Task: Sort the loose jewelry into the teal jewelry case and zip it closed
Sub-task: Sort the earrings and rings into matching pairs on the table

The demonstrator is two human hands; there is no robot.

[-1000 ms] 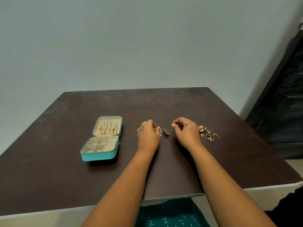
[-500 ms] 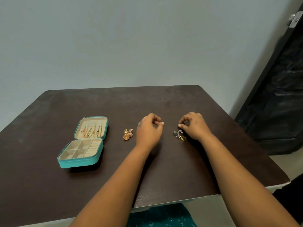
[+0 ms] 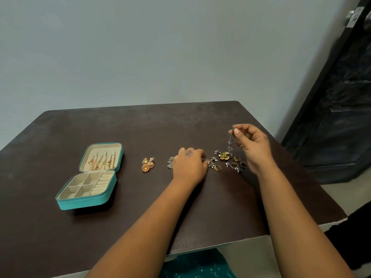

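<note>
R hand (image 3: 254, 146) pinches a dangly earring (image 3: 230, 140) lifted above the loose pile (image 3: 228, 160); L hand (image 3: 189, 164) curls on pieces at pile's left edge, exact grip can't tell. Case (image 3: 88, 177) lies open at left, well apart. Judgement: lift slowly so the dangle clears the pile w/o snagging, then carry to case.

A dark brown tabletop (image 3: 124, 221) stands against a pale grey-blue wall (image 3: 160, 53). To the right is a black door (image 3: 341, 109) with a metal handle (image 3: 356, 16). Teal patterned fabric (image 3: 196, 265) shows below the near edge.
</note>
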